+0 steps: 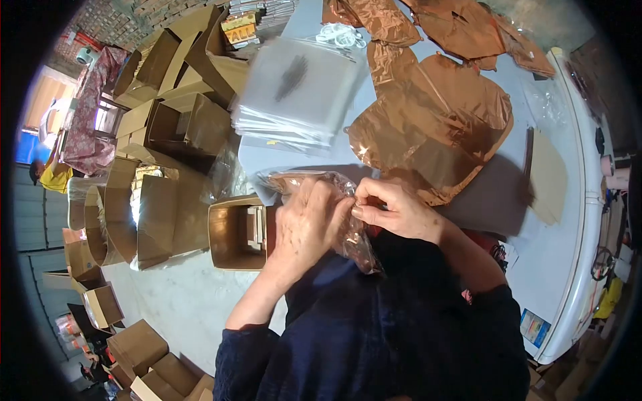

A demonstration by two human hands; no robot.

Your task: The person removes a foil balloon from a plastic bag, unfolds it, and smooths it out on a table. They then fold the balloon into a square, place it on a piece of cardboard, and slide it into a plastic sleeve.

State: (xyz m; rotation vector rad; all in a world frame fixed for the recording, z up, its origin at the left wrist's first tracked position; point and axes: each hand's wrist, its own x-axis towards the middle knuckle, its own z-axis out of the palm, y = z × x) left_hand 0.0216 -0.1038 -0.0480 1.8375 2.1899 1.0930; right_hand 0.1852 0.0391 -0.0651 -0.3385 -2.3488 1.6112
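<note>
A clear plastic bag [356, 248] with something brownish inside lies against my body at the near edge of the table. My left hand [306, 224] is closed on its upper part, the back of the hand towards me. My right hand [394, 208] pinches the bag's edge between thumb and fingertips, close beside the left fingers. What exactly the bag contains is hard to make out through the shine. Just beyond my right hand, a large crinkled copper-brown foil or plastic sheet [441, 120] is spread on the table.
A stack of clear plastic sleeves [297, 87] sits on the pale table [555, 267], with white looped bands [341, 35] behind. More brown sheets [461, 30] lie at the far side. An open cardboard box [224, 234] stands by my left arm, and several cartons [160, 214] crowd the left.
</note>
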